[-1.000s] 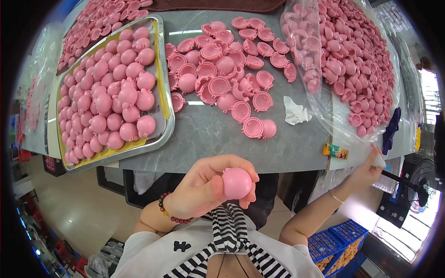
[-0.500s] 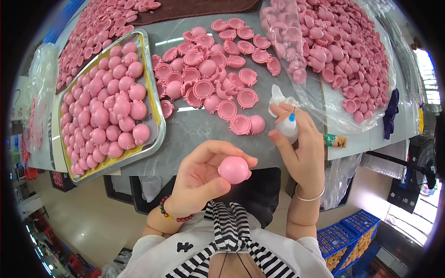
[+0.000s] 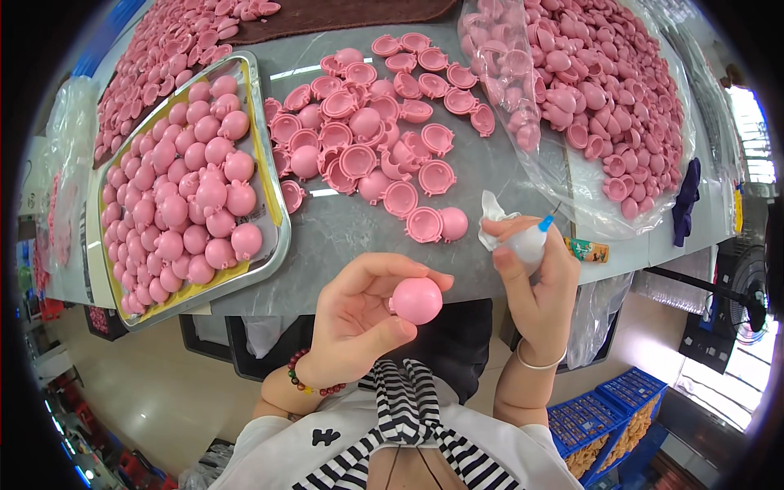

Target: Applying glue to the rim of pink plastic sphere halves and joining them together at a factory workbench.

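Note:
My left hand (image 3: 356,310) is closed around a smooth pink plastic ball (image 3: 416,301), pinched between thumb and fingers just past the table's near edge. In my right hand (image 3: 535,286) is a white squeeze bottle (image 3: 525,247) with a blue tip (image 3: 545,222) and a thin needle pointing up and to the right. A crumpled white tissue (image 3: 491,216) lies against the fingers of that hand. Beyond my hands, loose pink half shells (image 3: 400,198) and several whole balls are scattered over the grey tabletop (image 3: 327,245).
To the left, a metal tray (image 3: 285,233) with a yellow lining holds many pink balls. A clear plastic bag (image 3: 555,184) of pink shells spreads at the far right. More shells (image 3: 155,65) are heaped far left, beside a brown cloth (image 3: 343,18). A small printed tube (image 3: 590,250) lies right.
My right hand has moved slightly right and nearer, tilting the bottle so its needle points further right. My left hand still holds the ball, shifted only a little.

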Tool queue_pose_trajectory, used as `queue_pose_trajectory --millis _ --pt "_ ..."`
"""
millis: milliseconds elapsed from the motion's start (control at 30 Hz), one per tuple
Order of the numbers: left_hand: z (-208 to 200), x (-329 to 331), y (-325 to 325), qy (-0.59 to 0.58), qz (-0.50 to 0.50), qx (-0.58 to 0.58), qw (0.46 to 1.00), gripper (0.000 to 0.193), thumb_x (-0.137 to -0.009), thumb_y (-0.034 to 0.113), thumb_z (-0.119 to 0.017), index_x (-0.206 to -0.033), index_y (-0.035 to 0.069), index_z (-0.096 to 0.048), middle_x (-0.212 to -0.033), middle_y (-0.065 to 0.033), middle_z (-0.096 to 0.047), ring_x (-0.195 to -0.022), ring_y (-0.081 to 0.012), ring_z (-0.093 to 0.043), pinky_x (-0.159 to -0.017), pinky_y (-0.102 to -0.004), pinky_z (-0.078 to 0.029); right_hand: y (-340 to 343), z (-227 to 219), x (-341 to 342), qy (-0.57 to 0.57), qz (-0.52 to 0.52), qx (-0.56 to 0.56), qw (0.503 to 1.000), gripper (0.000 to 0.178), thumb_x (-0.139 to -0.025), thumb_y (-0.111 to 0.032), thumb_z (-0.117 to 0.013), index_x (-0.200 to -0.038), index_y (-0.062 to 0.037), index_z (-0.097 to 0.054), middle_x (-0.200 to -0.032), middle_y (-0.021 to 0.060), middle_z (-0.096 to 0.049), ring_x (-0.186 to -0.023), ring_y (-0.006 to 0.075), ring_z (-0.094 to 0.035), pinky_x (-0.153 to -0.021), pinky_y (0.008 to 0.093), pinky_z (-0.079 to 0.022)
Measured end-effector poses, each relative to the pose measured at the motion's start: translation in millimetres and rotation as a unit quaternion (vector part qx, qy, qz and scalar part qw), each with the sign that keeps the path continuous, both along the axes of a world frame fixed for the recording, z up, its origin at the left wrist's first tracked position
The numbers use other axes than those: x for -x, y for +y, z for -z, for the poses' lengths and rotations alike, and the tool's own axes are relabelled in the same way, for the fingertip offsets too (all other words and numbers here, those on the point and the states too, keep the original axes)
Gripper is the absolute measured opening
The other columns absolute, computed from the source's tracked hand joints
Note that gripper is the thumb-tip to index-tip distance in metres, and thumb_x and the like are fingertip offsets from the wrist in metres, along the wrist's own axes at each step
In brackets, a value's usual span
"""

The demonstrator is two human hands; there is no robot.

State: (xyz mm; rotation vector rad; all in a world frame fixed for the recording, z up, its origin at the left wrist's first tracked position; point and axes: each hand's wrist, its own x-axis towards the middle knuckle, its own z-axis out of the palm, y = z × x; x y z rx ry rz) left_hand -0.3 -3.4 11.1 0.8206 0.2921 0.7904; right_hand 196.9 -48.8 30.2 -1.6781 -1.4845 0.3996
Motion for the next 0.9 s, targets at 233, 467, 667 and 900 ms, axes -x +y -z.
queue_pose_trajectory --millis 233,467,667,900 --pt "-2 -4 -3 0.017 -0.005 -0.014 1.000 0.042 -0.075 -0.004 -0.060 -0.113 -0.003 -0.041 -0.113 -0.0179 -0.052 -0.108 -0.0188 -0.049 -0.092 -0.0305 -0.038 -11 -4 6 0.383 -0.024 -0.151 0.911 0.035 -0.085 -0.034 -0.050 -0.081 0.0009 -0.049 -0.069 0.0171 -0.060 -0.074 0.0243 -0.053 -0.067 0.0334 -0.043" --pt "2 -9 -14 0.033 -0.007 -0.015 0.999 0.041 -0.074 -0.010 -0.059 -0.112 -0.006 -0.043 -0.109 -0.0135 -0.054 -0.103 -0.0173 -0.051 -0.090 -0.0298 -0.040 -18 -6 35 0.472 -0.119 -0.090 0.869 0.032 -0.077 -0.031 -0.059 -0.085 -0.0010 -0.052 -0.087 0.0195 -0.063 -0.089 0.0233 -0.051 -0.081 0.0371 -0.042" --pt "6 -10 -18 0.051 -0.014 -0.021 0.998 0.039 -0.075 -0.009 -0.058 -0.111 -0.006 -0.044 -0.111 -0.0149 -0.052 -0.103 -0.0178 -0.051 -0.090 -0.0309 -0.041 -27 -1 34 0.380 -0.129 -0.103 0.910 0.026 -0.074 -0.021 -0.058 -0.087 0.0010 -0.054 -0.089 0.0188 -0.063 -0.090 0.0237 -0.051 -0.080 0.0359 -0.043" --pt "3 -10 -9 -0.007 -0.030 -0.035 0.999 0.038 -0.079 -0.005 -0.055 -0.113 -0.005 -0.040 -0.118 -0.0204 -0.048 -0.106 -0.0190 -0.050 -0.091 -0.0318 -0.040 -32 3 39 0.360 -0.055 -0.105 0.925 0.028 -0.079 -0.025 -0.055 -0.085 0.0015 -0.052 -0.082 0.0168 -0.063 -0.084 0.0251 -0.052 -0.074 0.0346 -0.044"
